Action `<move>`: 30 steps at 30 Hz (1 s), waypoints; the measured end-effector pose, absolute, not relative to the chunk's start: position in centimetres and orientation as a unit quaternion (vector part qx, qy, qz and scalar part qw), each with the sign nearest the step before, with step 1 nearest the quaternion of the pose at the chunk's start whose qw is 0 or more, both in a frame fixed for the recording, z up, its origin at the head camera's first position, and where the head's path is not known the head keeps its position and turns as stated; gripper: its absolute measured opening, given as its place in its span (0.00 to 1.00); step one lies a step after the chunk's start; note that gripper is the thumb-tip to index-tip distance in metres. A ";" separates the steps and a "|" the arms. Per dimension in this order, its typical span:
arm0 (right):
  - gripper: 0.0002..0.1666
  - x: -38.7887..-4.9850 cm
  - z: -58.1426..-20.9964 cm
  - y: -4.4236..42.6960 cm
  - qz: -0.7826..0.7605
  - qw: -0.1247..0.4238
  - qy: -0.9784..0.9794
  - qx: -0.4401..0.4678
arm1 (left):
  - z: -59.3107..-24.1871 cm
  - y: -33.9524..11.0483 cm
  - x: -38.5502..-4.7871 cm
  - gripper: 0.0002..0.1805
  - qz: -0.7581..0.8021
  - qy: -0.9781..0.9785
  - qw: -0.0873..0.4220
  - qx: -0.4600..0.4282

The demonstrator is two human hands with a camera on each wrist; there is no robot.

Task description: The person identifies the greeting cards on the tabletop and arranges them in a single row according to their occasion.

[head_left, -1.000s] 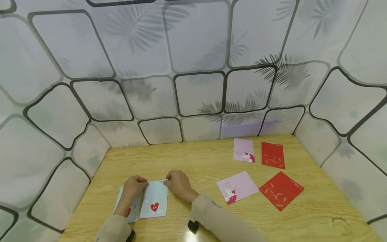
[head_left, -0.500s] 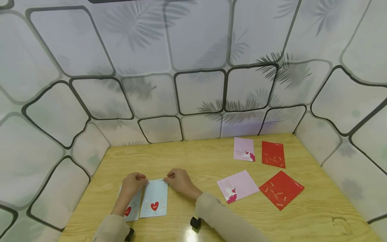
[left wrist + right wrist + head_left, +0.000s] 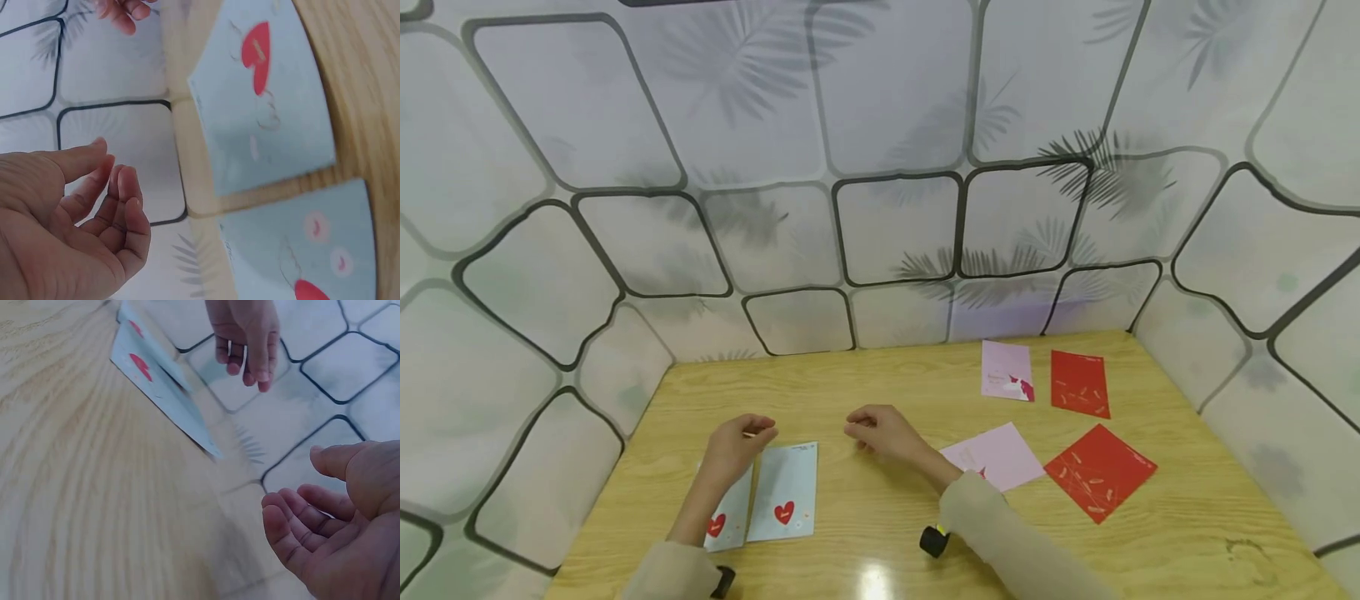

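Two light blue cards with red hearts lie side by side on the table's left. The right-hand blue card (image 3: 785, 492) is in full view; the left-hand blue card (image 3: 730, 517) is partly hidden by my left forearm. Above the cards hovers my left hand (image 3: 735, 450), fingers loosely bent, holding nothing, as the left wrist view also shows. My right hand (image 3: 887, 433) is apart from the cards, to their right, its fingers relaxed and a gap between thumb and fingertips in the right wrist view. Its forearm passes in front of a pink card (image 3: 1000, 454).
On the wooden table (image 3: 865, 375), another pink card (image 3: 1006, 371) lies at the back right. Beside it is a red card (image 3: 1078, 383), with a second red card (image 3: 1101, 473) turned diagonally nearer the front. A patterned curtain wall (image 3: 895, 233) encloses the table's back and sides.
Both hands have let go of the right-hand blue card's top corners. My right hand has moved away to the right, and my left hand has lifted slightly. The card stays in place.
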State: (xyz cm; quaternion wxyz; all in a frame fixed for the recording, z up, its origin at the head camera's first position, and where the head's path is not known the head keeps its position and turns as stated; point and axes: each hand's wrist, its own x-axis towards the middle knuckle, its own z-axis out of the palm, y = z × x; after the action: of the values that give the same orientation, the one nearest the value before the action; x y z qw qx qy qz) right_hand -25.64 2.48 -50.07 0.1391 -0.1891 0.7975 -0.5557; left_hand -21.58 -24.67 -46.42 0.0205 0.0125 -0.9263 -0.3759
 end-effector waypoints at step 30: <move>0.24 -22.4 -46.2 14.2 -0.576 0.082 0.795 -0.172 | -44.2 -15.9 -21.0 0.12 -0.497 -0.864 0.047 -0.057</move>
State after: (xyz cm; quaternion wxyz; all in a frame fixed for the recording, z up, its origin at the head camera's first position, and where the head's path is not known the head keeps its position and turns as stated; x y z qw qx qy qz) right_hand -22.37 14.16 -46.18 0.0824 -0.1722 0.7951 -0.5757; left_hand -21.01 -15.90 -44.22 0.0466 -0.0567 -0.8644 -0.4975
